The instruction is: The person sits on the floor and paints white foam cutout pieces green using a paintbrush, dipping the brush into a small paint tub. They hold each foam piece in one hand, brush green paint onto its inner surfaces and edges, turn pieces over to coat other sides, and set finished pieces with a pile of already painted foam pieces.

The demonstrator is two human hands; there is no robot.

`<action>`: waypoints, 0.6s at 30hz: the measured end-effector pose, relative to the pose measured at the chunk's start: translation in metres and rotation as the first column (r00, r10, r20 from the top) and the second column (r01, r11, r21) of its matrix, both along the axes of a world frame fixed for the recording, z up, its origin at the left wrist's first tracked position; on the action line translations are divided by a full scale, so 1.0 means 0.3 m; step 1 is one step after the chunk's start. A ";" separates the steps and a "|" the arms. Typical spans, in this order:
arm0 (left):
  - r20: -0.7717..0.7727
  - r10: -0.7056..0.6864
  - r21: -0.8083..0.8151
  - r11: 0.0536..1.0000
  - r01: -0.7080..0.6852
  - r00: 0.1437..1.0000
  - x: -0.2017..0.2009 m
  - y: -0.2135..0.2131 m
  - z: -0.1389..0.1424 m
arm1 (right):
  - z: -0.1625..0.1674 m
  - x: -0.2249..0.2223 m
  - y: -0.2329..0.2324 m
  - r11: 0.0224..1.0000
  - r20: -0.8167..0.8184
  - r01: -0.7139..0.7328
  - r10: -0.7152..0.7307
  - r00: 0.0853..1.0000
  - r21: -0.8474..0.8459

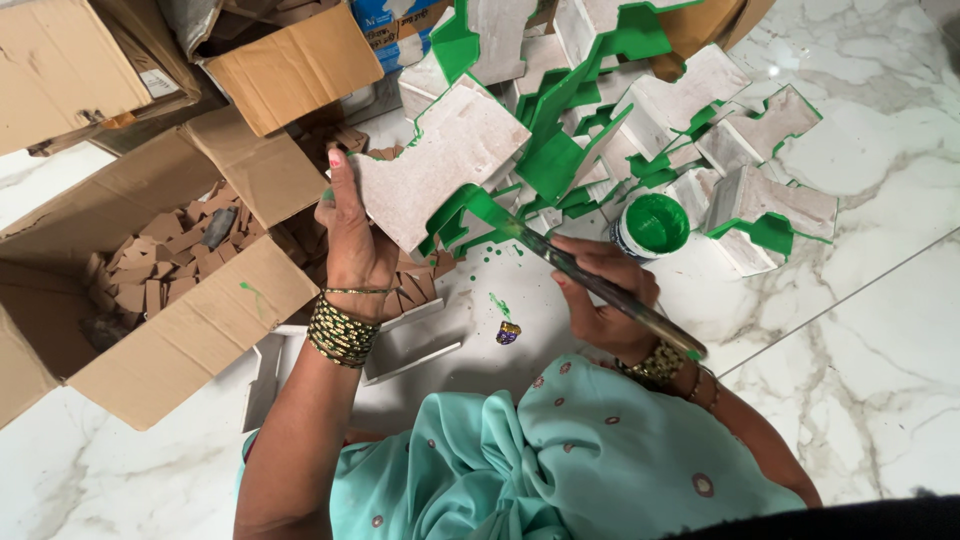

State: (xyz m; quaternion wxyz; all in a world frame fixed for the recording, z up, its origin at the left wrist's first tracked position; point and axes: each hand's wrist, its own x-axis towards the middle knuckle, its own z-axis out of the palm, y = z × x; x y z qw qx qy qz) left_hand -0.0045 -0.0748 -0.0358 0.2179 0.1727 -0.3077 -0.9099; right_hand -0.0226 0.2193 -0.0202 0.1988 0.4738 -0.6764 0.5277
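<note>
I am watching the left hand gripping a white cut-out piece above the marble floor, the right hand closed around a green-tipped paintbrush; painted pieces, a paint pot and cardboard boxes are crowding the floor.
</note>
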 end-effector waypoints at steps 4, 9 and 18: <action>-0.022 -0.006 -0.026 1.000 0.006 1.000 0.007 -0.007 0.004 | 0.012 0.005 0.028 0.999 0.039 -0.009 0.011 0.999 -0.033; -0.043 -0.036 -0.067 0.997 0.034 0.998 0.015 0.012 0.002 | 0.000 -0.042 -0.029 0.994 0.027 -0.010 0.013 1.000 -0.104; 0.026 0.027 -0.017 0.999 -0.026 0.999 -0.004 -0.009 -0.026 | -0.016 -0.008 0.011 1.000 0.035 -0.024 0.024 0.999 0.004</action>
